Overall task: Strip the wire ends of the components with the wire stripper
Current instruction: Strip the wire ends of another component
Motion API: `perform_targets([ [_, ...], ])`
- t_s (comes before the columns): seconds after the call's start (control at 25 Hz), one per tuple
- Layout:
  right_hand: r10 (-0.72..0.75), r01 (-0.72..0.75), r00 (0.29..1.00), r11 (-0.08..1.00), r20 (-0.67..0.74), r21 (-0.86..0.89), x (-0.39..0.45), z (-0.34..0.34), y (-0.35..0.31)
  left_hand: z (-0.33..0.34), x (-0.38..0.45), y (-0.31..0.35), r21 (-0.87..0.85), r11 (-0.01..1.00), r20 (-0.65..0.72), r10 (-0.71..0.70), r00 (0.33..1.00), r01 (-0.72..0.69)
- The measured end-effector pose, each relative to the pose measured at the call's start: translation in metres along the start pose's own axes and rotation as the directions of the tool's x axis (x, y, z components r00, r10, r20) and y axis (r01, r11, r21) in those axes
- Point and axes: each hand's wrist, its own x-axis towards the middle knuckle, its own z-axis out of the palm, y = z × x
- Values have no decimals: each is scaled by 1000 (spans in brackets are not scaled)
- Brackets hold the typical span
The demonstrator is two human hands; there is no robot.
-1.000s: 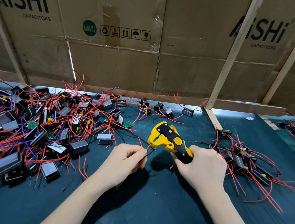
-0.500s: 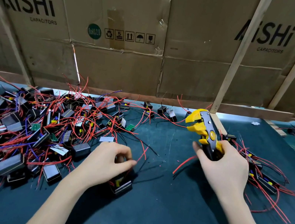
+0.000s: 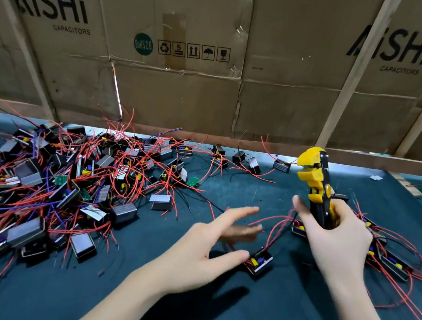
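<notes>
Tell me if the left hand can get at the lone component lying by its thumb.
Probably yes: the left hand is open, its thumb right beside the component, with only bare mat around it.

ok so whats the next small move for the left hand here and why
Probably reach left to the big pile for a fresh component. The left hand is open and empty beside one component lying loose on the mat, while the right hand holds the wire stripper upright, nothing in it.
</notes>
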Motion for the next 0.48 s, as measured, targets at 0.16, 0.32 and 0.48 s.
perform_targets([
  [0.16,-25,32,997,995,-70,96,1,-4,-3,-25,0,-12,233,973,-368,97,925,-9],
  [0.32,-57,-255,908,711,416,656,4,-12,-8,-79,-17,-34,524,703,-712,54,700,480],
  [0.48,-315,-580,490,578,813,574,1,-11,-8,-97,-29,-44,472,461,-676,-358,644,751],
])
